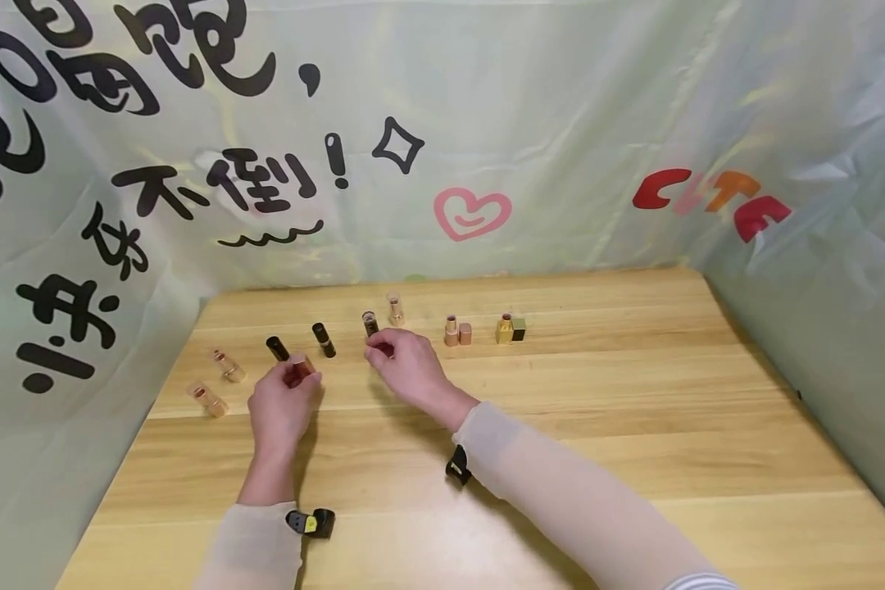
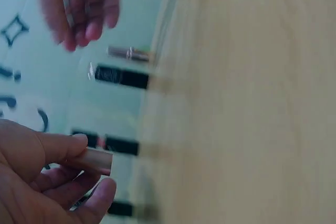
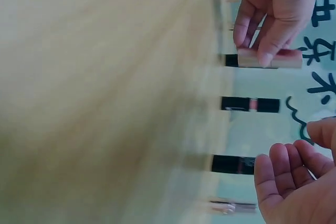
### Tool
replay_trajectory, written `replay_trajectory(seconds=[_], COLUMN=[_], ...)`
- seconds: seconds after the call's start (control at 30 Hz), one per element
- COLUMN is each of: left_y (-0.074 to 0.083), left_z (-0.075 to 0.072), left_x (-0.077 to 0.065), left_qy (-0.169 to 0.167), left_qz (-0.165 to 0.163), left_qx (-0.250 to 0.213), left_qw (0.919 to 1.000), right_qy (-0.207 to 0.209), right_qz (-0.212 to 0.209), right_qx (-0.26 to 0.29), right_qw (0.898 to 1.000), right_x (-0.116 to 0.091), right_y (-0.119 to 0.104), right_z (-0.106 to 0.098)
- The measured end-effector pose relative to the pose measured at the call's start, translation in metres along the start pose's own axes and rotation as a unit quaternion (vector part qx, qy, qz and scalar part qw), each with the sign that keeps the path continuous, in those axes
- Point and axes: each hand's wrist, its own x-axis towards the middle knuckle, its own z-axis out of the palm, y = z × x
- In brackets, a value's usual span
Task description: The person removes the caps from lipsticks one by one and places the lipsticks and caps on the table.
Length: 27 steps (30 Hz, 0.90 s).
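From my head view, the left hand pinches a pink lipstick between thumb and fingers, above the left part of the table. Its fingers hide part of the tube, and I can't make out any label. Just behind it stands a black lipstick, its lower part covered by the hand.

The right hand, well apart from the left, has loosely bent fingers, and I see nothing in its grasp. Its fingers hide the lower part of a dark lipstick; whether they touch it, I can't tell. Another black tube stands between the hands.

My left wrist view cuts off the left hand at its edge and blurs the row of tubes; my right wrist view crops the right hand too. In the head view, the right sleeve runs out past the bottom edge.
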Motion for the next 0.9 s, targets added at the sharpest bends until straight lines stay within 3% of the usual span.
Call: replay_trajectory(seconds=[0.2, 0.37, 0.67, 0.9], left_y=[0.043, 0.070, 0.088, 0.101], left_z=[0.021, 0.044, 0.077, 0.093], left_x=[-0.012, -0.021, -0.034, -0.042], left_qy=[-0.055, -0.100, -0.201, -0.222], left_qz=[0.047, 0.104, 0.126, 0.147], left_qx=[-0.022, -0.053, -0.107, -0.130], left_qw=[0.9971, 0.9882, 0.9655, 0.9551], right_qy=[-0.022, -0.049, -0.021, -0.022], right_qz=[-0.006, -0.015, 0.015, 0.017], right_qx=[0.050, 0.081, 0.116, 0.127], right_qw=[0.998, 0.995, 0.993, 0.991], right_x=[-0.003, -0.009, -0.028, -0.040], right_y=[-0.008, -0.005, 0.026, 0.036], right_z=[-0.027, -0.052, -0.090, -0.111])
